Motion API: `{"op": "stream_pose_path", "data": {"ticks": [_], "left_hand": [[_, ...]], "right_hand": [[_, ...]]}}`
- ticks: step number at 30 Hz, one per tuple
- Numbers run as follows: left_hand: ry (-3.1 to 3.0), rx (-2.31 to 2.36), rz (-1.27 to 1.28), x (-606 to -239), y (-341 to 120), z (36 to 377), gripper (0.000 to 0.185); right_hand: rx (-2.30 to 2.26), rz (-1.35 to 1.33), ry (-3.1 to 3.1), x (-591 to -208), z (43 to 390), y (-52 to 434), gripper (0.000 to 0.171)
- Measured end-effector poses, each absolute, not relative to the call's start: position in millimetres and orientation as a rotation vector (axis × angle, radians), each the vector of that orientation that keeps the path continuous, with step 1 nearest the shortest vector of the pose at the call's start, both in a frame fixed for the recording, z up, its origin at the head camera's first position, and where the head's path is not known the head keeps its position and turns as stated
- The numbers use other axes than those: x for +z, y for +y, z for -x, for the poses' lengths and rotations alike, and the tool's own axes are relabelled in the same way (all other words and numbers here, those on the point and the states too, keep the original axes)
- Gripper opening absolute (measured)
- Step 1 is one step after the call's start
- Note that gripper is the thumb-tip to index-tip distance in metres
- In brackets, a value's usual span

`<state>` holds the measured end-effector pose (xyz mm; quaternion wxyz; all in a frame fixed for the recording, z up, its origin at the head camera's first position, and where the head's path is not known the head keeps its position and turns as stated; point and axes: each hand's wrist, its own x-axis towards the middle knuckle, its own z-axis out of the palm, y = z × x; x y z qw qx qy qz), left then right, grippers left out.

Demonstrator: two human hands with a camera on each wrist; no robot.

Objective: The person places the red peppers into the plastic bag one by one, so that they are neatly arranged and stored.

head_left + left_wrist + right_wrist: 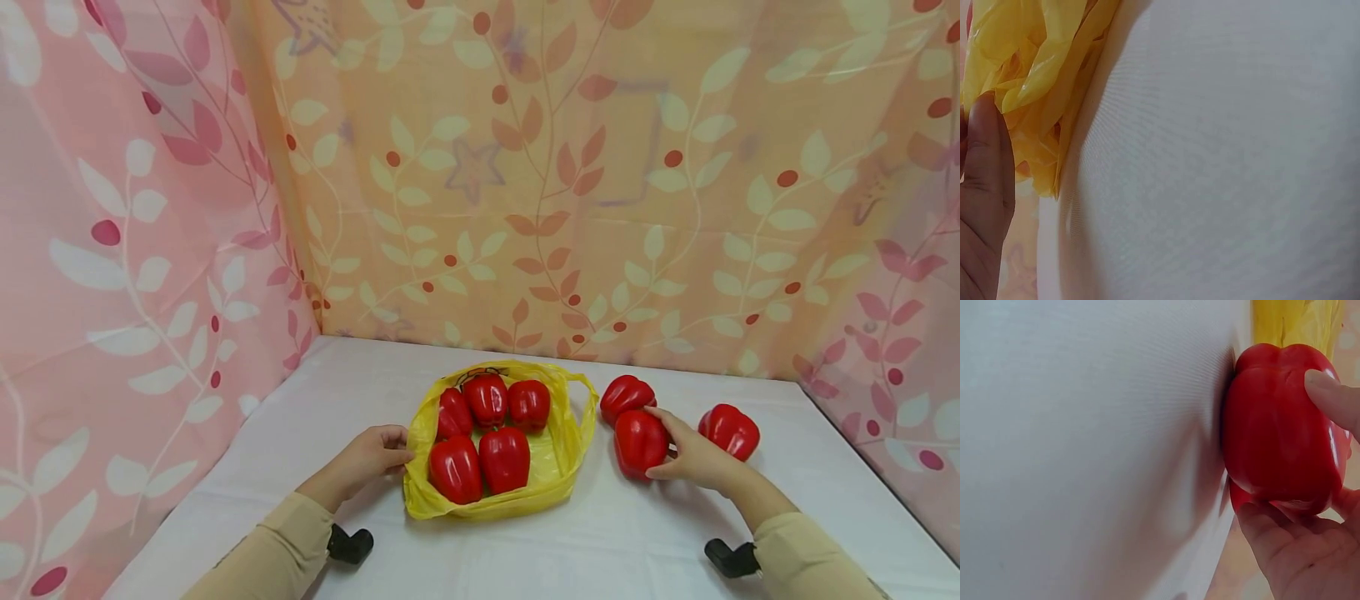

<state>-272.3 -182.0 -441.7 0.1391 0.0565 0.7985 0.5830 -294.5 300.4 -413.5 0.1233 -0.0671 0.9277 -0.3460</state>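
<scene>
A yellow plastic bag lies wide-mouthed on the table, with several red bell peppers inside. My left hand pinches the bag's left edge between thumb and fingers; the left wrist view shows a fingertip against the crumpled yellow plastic. To the right of the bag, my right hand holds a red bell pepper, thumb on one side and fingers on the other. In the right wrist view this pepper is close to the white cloth, the bag behind it.
Another red bell pepper lies just behind the held one, and one more sits to the right beyond my right hand. White cloth covers the table. Patterned curtains stand at the back and both sides.
</scene>
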Motion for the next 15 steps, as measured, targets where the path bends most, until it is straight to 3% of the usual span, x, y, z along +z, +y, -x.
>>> {"op": "stream_pose_path", "data": {"ticks": [15], "left_hand": [[2.299, 1.684, -0.155, -440.8, -182.5, 271.6, 0.017]], "right_hand": [[-0.978, 0.219, 2.782, -420.5, 297.1, 299.1, 0.118]]}}
